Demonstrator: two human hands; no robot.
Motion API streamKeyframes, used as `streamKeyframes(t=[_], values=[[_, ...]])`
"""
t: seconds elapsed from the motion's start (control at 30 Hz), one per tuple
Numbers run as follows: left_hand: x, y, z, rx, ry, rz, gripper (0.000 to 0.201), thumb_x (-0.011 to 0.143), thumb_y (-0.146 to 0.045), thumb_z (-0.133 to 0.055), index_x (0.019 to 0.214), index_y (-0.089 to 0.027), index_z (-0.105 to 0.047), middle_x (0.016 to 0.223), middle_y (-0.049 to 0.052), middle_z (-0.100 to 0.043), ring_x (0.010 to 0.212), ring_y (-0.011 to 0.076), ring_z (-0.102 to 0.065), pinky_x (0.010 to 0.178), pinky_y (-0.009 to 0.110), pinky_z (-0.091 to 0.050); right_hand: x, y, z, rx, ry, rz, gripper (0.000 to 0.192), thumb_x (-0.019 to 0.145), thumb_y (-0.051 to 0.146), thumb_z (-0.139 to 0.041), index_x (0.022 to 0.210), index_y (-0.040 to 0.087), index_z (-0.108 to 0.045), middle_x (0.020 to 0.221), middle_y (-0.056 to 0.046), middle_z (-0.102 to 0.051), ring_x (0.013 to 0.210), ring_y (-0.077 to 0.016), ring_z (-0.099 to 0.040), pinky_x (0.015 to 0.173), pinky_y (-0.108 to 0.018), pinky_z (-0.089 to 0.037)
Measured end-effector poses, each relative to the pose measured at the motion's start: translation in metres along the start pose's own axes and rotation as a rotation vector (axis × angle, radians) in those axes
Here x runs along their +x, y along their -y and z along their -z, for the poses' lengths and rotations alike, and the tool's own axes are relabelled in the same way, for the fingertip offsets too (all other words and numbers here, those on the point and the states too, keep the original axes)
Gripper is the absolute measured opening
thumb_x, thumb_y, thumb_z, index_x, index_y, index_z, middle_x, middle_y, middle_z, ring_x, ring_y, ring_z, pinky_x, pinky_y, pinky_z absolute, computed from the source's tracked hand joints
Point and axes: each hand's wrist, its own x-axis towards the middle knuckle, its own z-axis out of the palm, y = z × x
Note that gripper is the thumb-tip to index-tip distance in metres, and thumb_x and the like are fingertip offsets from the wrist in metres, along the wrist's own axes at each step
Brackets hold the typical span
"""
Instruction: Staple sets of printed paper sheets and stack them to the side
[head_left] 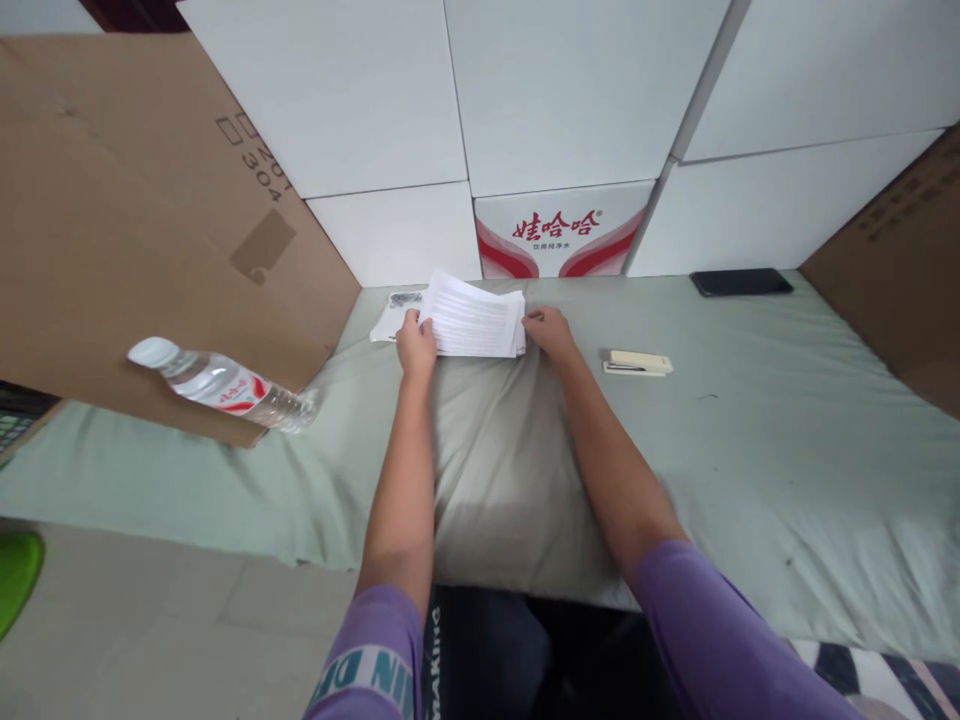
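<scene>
A small stack of printed paper sheets (pixel 474 318) is held up a little over the green cloth. My left hand (pixel 417 343) grips its left edge, thumb on top of the sheets. At the right edge, my right hand (pixel 549 330) has its fingers pinched together against the corners of the papers. Under and left of the stack lies a white packet with a dark print (pixel 390 318), partly covered by the sheets and my left hand. A cream stapler (pixel 637 363) rests on the cloth, right of my right hand.
A black phone (pixel 741 282) lies at the back right. A water bottle (pixel 232 385) stands at the left beside a brown cardboard panel (pixel 150 220). White boxes (pixel 570 90) wall off the back of the cloth-covered surface (pixel 795 440).
</scene>
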Motion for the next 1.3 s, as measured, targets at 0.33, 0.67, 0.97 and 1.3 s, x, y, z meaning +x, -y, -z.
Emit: streamKeyframes(t=[0.33, 0.67, 0.97, 1.3], values=[[0.021, -0.002, 0.023, -0.667, 0.030, 0.181, 0.029, 0.083, -0.035, -0.063, 0.107, -0.019, -0.060, 0.094, 0.003, -0.070, 0.071, 0.0155, -0.067, 0.067, 0.032, -0.062, -0.008, 0.012, 0.013, 0.545, 0.100, 0.080, 0.047, 0.085, 0.064, -0.064, 0.080, 0.017, -0.067, 0.063, 0.000, -0.056, 0.060, -0.0135, -0.051, 0.053, -0.024, -0.043], [0.013, -0.024, 0.029, -0.605, 0.154, 0.094, 0.030, 0.086, -0.036, -0.063, 0.109, -0.017, -0.062, 0.097, 0.006, -0.071, 0.084, 0.0196, -0.070, 0.071, 0.032, -0.061, -0.015, 0.028, 0.018, 0.722, 0.283, 0.075, 0.037, 0.082, 0.046, -0.072, 0.105, 0.018, -0.071, 0.094, -0.006, -0.075, 0.086, -0.0207, -0.069, 0.077, -0.034, -0.060], [0.003, -0.014, 0.017, 0.003, 0.117, 0.122, 0.022, 0.086, -0.037, -0.065, 0.100, -0.021, -0.062, 0.109, 0.009, -0.072, 0.106, 0.0253, -0.068, 0.097, 0.040, -0.053, 0.016, 0.011, 0.020, 0.889, -0.299, -0.053, 0.040, 0.087, 0.021, -0.050, 0.124, 0.012, -0.065, 0.116, -0.010, -0.073, 0.106, -0.0196, -0.069, 0.094, -0.035, -0.057], [-0.011, -0.005, 0.009, 0.371, 0.139, 0.273, 0.033, 0.084, -0.045, -0.070, 0.108, -0.023, -0.060, 0.129, 0.018, -0.064, 0.123, 0.0353, -0.060, 0.097, 0.046, -0.049, 0.013, -0.005, 0.046, 1.054, -0.146, -0.473, 0.043, 0.082, 0.014, -0.055, 0.125, 0.014, -0.059, 0.091, -0.008, -0.072, 0.079, -0.0203, -0.070, 0.076, -0.038, -0.064]])
